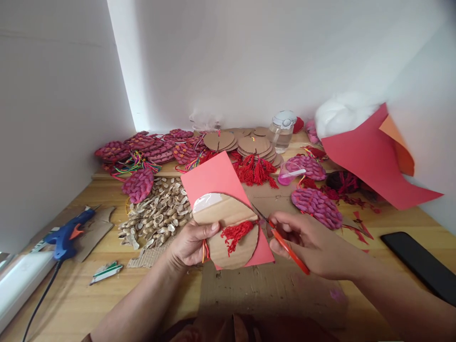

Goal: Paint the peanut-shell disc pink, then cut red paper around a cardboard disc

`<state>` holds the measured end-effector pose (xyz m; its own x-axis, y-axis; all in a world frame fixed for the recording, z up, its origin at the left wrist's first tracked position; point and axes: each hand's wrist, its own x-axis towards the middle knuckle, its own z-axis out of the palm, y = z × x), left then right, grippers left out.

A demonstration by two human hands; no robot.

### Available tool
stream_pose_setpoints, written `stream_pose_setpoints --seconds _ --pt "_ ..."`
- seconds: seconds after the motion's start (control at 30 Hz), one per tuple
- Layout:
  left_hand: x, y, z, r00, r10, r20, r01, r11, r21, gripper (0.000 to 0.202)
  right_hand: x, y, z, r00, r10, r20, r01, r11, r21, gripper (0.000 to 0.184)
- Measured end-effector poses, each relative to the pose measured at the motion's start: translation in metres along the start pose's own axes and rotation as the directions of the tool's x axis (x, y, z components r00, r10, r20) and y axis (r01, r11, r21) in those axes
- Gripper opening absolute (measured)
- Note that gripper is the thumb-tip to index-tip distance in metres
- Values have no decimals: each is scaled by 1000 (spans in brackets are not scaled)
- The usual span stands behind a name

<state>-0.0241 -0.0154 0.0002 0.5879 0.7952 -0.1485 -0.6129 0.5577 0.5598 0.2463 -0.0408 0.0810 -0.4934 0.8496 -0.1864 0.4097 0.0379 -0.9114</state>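
My left hand (195, 240) is closed on the left edge of a round cardboard disc (226, 213), which lies against a sheet of red paper (217, 173). A red yarn tassel (238, 234) hangs across the disc, and orange and yellow cords (205, 251) show by my left fingers. In my right hand (313, 244) is a pair of scissors (285, 240) with red handles. Their dark blades point up and left, close to the right edge of the disc and paper. Whether the blades touch the paper I cannot tell.
Peanut shells (160, 213) are heaped at left, near a blue glue gun (69, 235) with its cord. Stacked cardboard discs (254, 146), red tassels (257, 170), woven pink-purple pieces (317, 207) and a jar (282, 133) stand behind. A large red sheet (374, 161) and black phone (420, 263) lie right.
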Motion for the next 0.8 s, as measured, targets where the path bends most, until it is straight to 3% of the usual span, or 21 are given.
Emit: stream_pose_setpoints --seconds 0.2,0.47,0.8 --pt "1 1 4 1000 -14 -9 14 1000 6 74 6 -6 -5 1000 -10 -9 8 976 -220 26" --pt "1 0 5 1000 -17 -11 17 1000 10 69 9 -5 -13 999 31 -18 -36 933 -357 35" --pt "1 0 5 999 -19 -38 19 1000 -6 66 14 -8 -12 996 76 57 -58 961 -271 31"
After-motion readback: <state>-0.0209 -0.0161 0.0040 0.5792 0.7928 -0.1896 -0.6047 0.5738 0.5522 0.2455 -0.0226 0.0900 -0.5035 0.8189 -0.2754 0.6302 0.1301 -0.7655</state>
